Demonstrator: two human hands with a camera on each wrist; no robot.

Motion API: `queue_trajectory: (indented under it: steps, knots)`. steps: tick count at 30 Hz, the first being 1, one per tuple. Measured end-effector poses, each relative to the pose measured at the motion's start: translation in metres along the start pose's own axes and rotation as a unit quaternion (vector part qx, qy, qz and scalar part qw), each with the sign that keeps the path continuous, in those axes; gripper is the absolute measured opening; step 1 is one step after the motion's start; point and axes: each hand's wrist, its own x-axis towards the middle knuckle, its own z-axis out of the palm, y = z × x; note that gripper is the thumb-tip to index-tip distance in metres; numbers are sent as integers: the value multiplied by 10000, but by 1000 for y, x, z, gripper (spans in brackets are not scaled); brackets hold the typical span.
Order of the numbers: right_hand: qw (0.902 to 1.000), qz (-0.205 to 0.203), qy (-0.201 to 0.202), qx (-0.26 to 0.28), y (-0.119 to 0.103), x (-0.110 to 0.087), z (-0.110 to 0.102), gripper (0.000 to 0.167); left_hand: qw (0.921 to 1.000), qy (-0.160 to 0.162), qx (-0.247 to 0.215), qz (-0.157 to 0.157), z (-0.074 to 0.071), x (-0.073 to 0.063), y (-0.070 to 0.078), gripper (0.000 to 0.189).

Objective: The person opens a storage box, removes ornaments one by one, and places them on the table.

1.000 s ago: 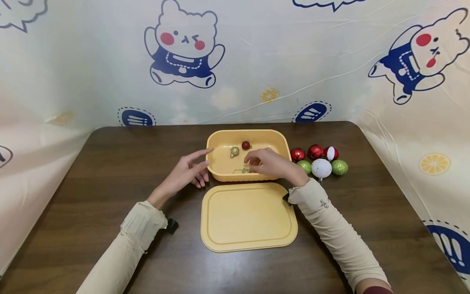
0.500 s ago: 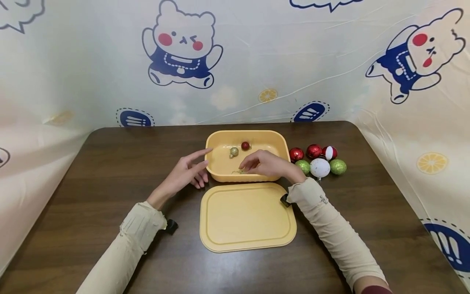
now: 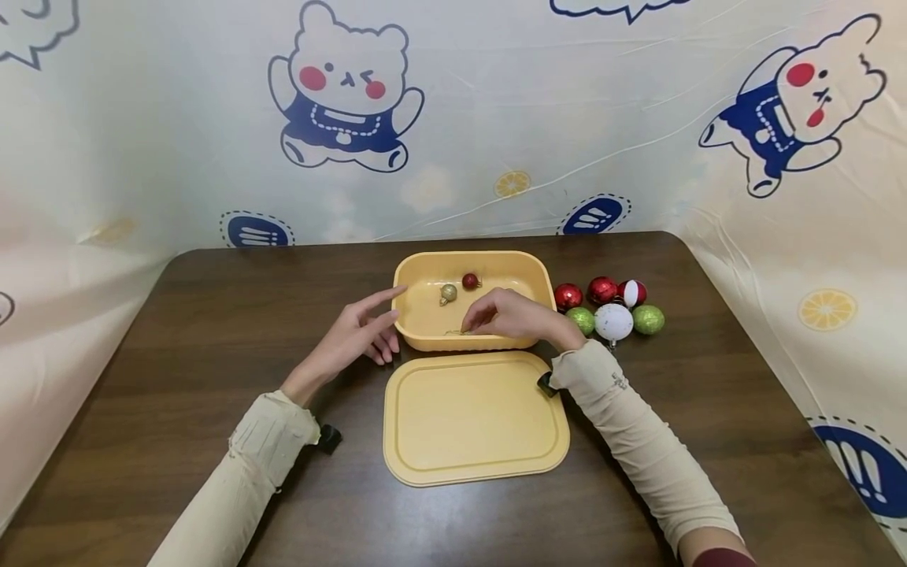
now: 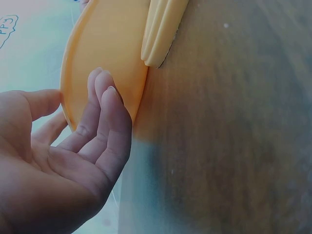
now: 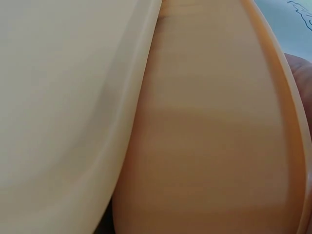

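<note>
Your left hand (image 3: 352,337), fingers loosely parted, touches the rounded yellow box (image 3: 427,344) near the desk's (image 3: 212,378) far edge; your right hand (image 3: 512,313) bends inside, its grip impossible to tell.

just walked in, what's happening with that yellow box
A person is reaching into the yellow box with the right hand, its fingers low by the near wall beside a gold string; whether they grip anything is hidden. The left hand touches the box's left rim. A gold bauble and a dark red bauble lie inside. The lid lies in front.
</note>
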Motion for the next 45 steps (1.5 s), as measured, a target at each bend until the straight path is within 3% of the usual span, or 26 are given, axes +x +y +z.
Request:
queue_trajectory:
  steps: [16,26,33,45]
  knots:
    - [9994,-106,-278,192,0,-1,-2,17,10000,-45,-11,49,-1,0,-2,53]
    - [9982,242,512,176,1,-1,-5,14,10000,-39,-34,36,-2,1,-3,52]
    - [9959,472,677,373,0,-3,-5,17,10000,-48,6,-8,-1,2,-3,52]
    - [9924,84,1223,141,-9,-7,-17,25,10000,-50,-6,-5,-2,2,-3,51]
